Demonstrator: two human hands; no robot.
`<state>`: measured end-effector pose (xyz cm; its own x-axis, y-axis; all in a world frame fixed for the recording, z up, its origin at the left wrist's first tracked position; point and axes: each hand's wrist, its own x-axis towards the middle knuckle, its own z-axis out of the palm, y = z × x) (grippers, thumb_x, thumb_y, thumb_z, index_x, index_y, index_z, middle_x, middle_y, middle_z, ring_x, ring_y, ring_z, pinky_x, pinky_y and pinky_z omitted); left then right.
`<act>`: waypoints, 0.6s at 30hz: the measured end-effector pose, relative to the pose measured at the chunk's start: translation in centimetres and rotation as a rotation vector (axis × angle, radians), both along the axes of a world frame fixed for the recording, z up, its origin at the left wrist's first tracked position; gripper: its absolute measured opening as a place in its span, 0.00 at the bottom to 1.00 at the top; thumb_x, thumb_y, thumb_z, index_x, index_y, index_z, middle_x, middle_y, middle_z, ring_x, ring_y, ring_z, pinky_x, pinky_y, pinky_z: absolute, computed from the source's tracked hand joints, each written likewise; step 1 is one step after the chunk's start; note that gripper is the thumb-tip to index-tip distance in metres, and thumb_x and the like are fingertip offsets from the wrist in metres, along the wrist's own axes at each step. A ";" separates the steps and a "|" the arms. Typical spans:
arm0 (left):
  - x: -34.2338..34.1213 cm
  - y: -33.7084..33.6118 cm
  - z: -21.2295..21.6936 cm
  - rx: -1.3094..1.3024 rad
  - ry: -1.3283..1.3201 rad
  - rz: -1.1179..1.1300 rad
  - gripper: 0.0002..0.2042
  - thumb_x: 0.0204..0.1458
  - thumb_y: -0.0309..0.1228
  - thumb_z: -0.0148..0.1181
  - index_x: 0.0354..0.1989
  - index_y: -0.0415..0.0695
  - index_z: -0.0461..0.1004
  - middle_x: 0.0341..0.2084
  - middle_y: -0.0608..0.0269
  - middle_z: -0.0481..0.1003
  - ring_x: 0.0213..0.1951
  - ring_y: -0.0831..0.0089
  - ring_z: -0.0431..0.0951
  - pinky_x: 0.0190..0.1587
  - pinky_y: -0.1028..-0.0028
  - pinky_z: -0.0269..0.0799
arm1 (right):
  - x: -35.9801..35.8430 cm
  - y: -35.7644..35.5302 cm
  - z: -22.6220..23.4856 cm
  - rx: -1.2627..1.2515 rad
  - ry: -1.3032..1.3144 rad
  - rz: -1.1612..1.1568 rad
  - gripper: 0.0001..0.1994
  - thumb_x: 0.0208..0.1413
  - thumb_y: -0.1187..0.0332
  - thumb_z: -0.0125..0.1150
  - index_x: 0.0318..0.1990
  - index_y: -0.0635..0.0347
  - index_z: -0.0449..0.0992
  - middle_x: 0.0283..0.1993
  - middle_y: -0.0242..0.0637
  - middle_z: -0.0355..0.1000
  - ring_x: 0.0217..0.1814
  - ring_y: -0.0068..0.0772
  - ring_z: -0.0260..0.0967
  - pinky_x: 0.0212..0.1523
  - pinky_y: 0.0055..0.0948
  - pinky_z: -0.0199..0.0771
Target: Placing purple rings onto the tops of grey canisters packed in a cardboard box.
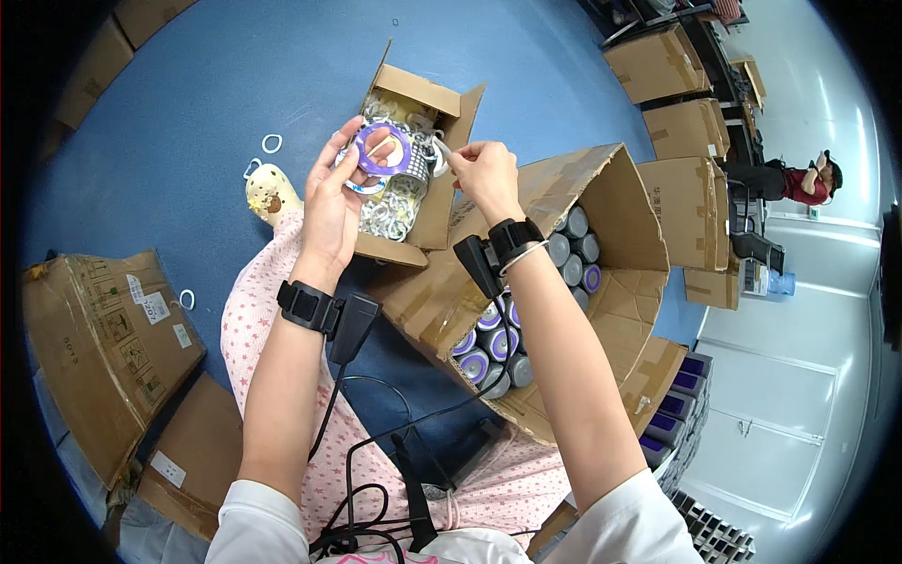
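Left hand (329, 193) holds a purple ring (405, 148); right hand (484, 174) pinches a white piece (442, 152). Blue floor (291, 56) spreads toward eleven o'clock, cartons (693, 202) toward two.

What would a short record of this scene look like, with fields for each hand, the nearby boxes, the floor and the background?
Left hand: holds a purple ring
Right hand: at a small white piece; grip unclear
Small box: open, with many pale loops
Large box: open, with grey cylinders, some with purple ends
Floor: blue, with scattered loops
Background: another person, brown cartons
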<state>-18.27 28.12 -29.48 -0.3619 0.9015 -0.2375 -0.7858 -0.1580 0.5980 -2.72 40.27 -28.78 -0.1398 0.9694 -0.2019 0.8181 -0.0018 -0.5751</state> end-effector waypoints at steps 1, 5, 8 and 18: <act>0.0 0.0 0.1 0.010 -0.020 0.008 0.18 0.61 0.28 0.43 0.60 0.38 0.58 0.52 0.51 0.69 0.52 0.70 0.72 0.54 0.72 0.69 | 0.2 0.2 -0.5 -0.010 -0.010 0.102 0.13 0.43 0.63 0.60 0.31 0.66 0.80 0.27 0.52 0.75 0.33 0.48 0.75 0.39 0.35 0.74; 0.1 -0.1 0.5 0.016 -0.017 -0.039 0.18 0.60 0.29 0.45 0.59 0.39 0.58 0.51 0.52 0.70 0.52 0.69 0.72 0.52 0.74 0.67 | -0.5 -0.4 -0.3 -0.140 0.059 0.252 0.17 0.52 0.59 0.56 0.35 0.69 0.78 0.28 0.51 0.76 0.34 0.44 0.76 0.39 0.32 0.73; 0.2 0.0 0.5 0.056 -0.017 -0.093 0.19 0.60 0.27 0.46 0.59 0.38 0.57 0.52 0.50 0.69 0.54 0.68 0.70 0.55 0.72 0.66 | -0.9 -1.0 0.5 -0.358 0.194 0.140 0.21 0.56 0.54 0.54 0.40 0.68 0.78 0.31 0.46 0.77 0.38 0.36 0.77 0.40 0.30 0.73; 1.6 0.4 0.8 0.063 -0.016 -0.223 0.22 0.59 0.27 0.49 0.61 0.39 0.56 0.52 0.53 0.69 0.54 0.70 0.70 0.56 0.72 0.67 | 0.3 -4.9 5.1 0.177 0.415 0.352 0.20 0.44 0.66 0.68 0.47 0.58 0.76 0.43 0.42 0.76 0.37 0.32 0.75 0.37 0.30 0.74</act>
<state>-16.63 28.50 -28.65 -0.1489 0.9718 -0.1829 -0.8150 -0.0159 0.5793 -2.45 35.33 -23.66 -0.4932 0.8641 0.1005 0.4574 0.3558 -0.8150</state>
